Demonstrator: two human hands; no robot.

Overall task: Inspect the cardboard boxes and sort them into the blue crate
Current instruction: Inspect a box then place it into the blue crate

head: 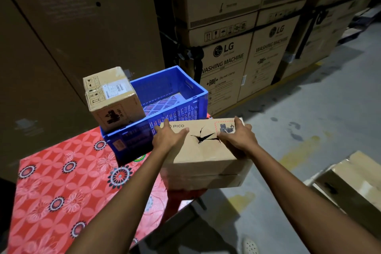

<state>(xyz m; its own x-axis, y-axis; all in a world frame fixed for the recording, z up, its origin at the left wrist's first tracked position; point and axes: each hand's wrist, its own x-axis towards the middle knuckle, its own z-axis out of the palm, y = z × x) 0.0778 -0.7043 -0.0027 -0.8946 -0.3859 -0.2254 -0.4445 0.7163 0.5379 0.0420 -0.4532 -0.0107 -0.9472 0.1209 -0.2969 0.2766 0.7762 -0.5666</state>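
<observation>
Gripping torn PICO box [198,151] (LG cartons [224,64] behind)

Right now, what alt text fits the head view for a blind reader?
Left hand and right hand hold a PICO box with a torn hole in its top, near a blue crate on a red floral tablecloth. A smaller box stands at the crate's left corner; LG cartons stand behind.

Two bare forearms [132,187], unsleeved as far as the lower edge of the frame, end near the centre in a bare left hand [168,137] and a bare right hand [239,140], while the toe of a pale perforated clog [250,245] shows at the bottom right of centre.
</observation>
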